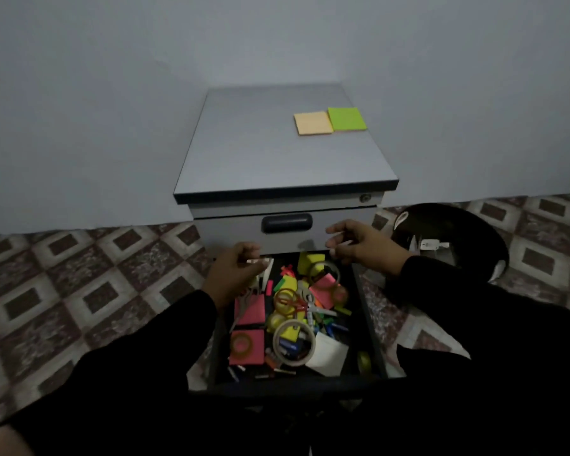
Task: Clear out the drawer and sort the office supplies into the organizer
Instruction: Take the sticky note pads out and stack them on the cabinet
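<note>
From the head view, the open drawer (369,311) lay crammed with tape rolls, scissors and sticky notes. The left hand (234,268) pinched a small white item (266,262) at its back-left corner; the right hand (356,245) hovered loosely curled, empty.

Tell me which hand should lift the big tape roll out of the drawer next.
Probably right: the right hand hovers loosely curled and holds nothing, while the left hand pinches something white. The tape roll lies mid-drawer, reachable from either side.

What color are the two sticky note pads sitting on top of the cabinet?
Orange pad on the left, bright green pad on the right, in the head view.
</note>
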